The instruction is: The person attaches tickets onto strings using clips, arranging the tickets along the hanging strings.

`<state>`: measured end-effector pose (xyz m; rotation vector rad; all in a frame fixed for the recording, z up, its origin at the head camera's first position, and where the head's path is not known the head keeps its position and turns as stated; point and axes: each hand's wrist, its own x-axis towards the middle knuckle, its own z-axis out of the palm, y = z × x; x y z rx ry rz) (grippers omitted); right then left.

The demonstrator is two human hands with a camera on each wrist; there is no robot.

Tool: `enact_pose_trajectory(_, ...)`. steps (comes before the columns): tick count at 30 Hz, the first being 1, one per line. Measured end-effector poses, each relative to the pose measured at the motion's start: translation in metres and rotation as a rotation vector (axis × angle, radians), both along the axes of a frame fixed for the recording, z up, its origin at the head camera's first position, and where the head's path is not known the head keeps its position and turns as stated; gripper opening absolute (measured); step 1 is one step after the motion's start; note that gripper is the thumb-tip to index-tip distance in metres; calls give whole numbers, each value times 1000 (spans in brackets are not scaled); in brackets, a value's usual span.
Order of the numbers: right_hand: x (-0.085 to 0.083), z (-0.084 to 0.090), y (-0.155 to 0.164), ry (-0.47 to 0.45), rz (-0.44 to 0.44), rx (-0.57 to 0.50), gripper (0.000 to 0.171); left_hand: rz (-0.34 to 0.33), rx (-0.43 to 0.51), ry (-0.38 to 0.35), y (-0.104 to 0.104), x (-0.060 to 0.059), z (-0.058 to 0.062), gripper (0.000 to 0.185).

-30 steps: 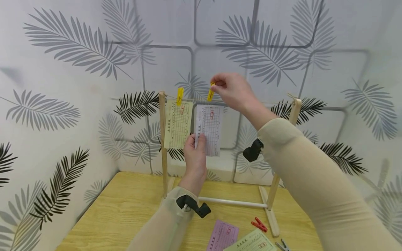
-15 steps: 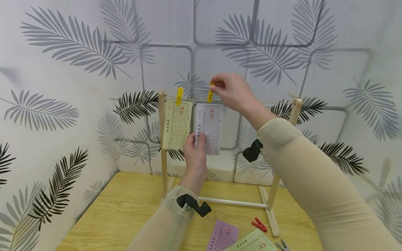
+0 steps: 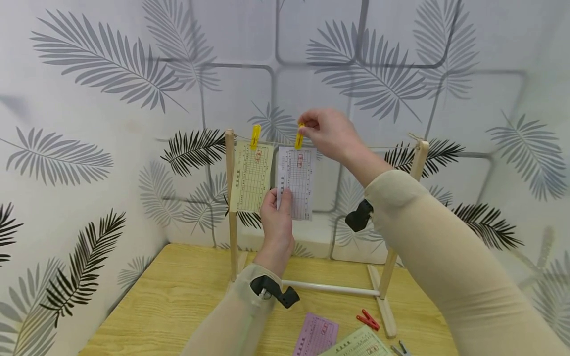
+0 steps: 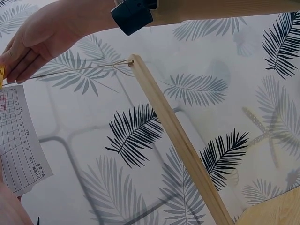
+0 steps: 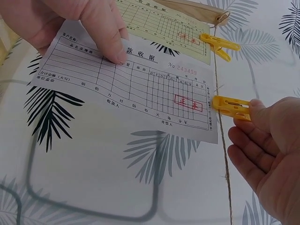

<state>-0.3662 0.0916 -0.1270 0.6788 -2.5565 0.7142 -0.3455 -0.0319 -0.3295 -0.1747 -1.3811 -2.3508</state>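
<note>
My left hand [image 3: 277,225] pinches the white receipt slip [image 3: 299,185] by its lower left side, thumb in front, and the slip stands upright just below the string. Above it my right hand [image 3: 331,132] pinches the yellow clothespin [image 3: 299,138] by its upper end. In the right wrist view that clothespin [image 5: 232,107] sits across the string [image 5: 227,173], its tip at the top edge of the white slip [image 5: 140,93]. To the left, a pale yellow slip [image 3: 253,178] hangs from the string under another yellow clothespin [image 3: 256,137].
The string is tied between the wooden posts [image 3: 232,217] of a stand with a white crossbar [image 3: 331,287]. On the wooden table [image 3: 178,296] lie a purple slip [image 3: 317,334], a yellow-green slip [image 3: 356,344], a red clothespin [image 3: 367,319] and a grey clip [image 3: 402,348].
My right hand has lowered the yellow clothespin slightly, down onto the string and the slip's top edge. The white slip has risen a little in my left hand.
</note>
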Motion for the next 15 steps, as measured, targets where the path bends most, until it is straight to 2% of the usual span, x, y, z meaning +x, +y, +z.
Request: enact_pose_trajectory(15,1,-1,-1,-15,-3,19,31,-5,4,5,1,-1,-2,18)
